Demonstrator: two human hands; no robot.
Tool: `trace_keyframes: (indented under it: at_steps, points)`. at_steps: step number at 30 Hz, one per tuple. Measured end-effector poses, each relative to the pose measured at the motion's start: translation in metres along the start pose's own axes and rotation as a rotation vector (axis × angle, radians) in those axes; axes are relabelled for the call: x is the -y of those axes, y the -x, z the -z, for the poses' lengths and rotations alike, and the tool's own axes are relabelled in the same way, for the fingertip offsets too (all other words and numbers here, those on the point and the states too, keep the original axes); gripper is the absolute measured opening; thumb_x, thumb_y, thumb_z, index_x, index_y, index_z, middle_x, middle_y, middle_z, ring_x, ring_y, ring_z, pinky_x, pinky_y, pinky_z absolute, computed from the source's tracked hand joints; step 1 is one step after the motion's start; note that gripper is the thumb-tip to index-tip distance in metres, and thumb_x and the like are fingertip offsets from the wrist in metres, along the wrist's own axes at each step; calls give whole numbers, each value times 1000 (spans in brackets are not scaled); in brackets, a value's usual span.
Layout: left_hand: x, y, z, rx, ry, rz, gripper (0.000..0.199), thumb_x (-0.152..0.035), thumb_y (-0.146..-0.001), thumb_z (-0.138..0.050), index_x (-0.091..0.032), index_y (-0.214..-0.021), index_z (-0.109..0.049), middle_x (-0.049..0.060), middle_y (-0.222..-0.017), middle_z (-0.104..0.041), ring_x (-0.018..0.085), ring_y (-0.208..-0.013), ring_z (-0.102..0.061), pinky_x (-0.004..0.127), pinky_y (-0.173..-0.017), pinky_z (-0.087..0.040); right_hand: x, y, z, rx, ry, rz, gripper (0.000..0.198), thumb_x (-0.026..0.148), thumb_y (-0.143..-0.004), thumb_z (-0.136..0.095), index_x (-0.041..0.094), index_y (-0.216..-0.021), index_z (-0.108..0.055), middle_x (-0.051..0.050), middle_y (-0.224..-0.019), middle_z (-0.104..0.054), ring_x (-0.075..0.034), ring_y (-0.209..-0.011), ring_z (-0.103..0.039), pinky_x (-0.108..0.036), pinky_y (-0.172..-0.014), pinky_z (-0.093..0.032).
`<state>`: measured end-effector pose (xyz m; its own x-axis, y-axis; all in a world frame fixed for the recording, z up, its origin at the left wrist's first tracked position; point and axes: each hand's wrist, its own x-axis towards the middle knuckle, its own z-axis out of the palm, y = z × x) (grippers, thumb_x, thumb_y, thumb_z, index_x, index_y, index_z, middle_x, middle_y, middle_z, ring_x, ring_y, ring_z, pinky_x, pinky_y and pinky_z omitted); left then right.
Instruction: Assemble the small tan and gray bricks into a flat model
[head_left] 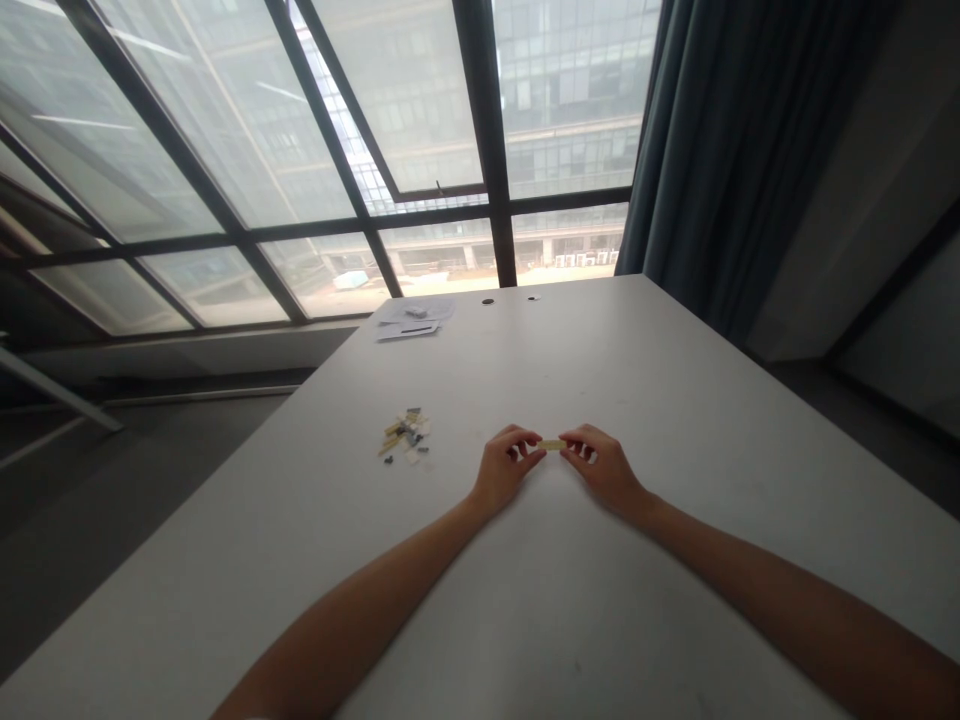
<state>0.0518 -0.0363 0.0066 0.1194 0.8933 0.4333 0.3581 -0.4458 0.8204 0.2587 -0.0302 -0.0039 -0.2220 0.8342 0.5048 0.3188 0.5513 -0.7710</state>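
Observation:
Between my two hands is a small, pale yellow strip-shaped piece (553,445), held level just above or on the white table; I cannot tell which. My left hand (508,462) pinches its left end between thumb and fingers. At the other end, the thumb and fingers of my right hand (598,462) are closed on the same piece. To the left of my hands lies a loose pile of small building pieces (406,433), yellow, grey and whitish, with a few dark ones at its edge.
The white table (660,620) reaches back to a large framed window (435,100). Papers (409,328) with a small object on top lie at its far left corner. Two small round items (487,301) sit near the far edge. A dark curtain (690,180) hangs at the right.

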Motion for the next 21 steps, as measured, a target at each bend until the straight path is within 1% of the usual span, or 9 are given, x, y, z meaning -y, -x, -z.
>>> trace_keyframes:
  at_steps: [4,7,10,13,16,21]
  points:
    - [-2,1,-1,-3,-20,-30,14,-26,-80,-76,-18,-90,-73,3,-86,-65,11,-68,-54,21,-55,-41,1,-1,1,-4,28,30,12,22,-89,-64,20,-98,-71,-4,-85,-66,-16,-72,-59,-29,-64,-48]
    - [-1,2,-2,9,-54,-62,14,-23,-81,-75,-19,-94,-73,3,-86,-65,11,-69,-54,21,-56,-41,2,-2,3,-10,31,34,12,23,-90,-63,20,-98,-71,-4,-85,-66,-16,-71,-59,-29,-64,-48]
    - [1,2,1,19,-122,-108,15,-20,-82,-73,-20,-97,-74,3,-86,-65,11,-68,-53,22,-59,-43,1,-2,4,-8,29,37,12,23,-90,-63,20,-99,-71,-4,-84,-66,-16,-72,-59,-29,-64,-48]
    - [3,0,7,56,-196,-161,14,-20,-84,-72,-20,-97,-74,3,-87,-67,11,-68,-53,24,-63,-45,0,-1,4,19,35,38,12,23,-90,-64,20,-98,-72,-4,-85,-66,-17,-73,-60,-29,-65,-48]
    - [4,-1,11,67,-222,-173,12,-21,-84,-72,-20,-96,-74,3,-88,-67,11,-68,-53,23,-64,-46,0,-1,3,38,61,42,11,22,-90,-64,20,-97,-72,-4,-85,-66,-17,-73,-59,-30,-67,-48]
    - [5,-1,10,58,-220,-186,11,-22,-86,-70,-20,-96,-74,3,-87,-67,11,-69,-54,23,-64,-47,2,-2,3,39,82,38,12,22,-91,-63,19,-97,-72,-5,-86,-67,-17,-73,-58,-30,-68,-48]
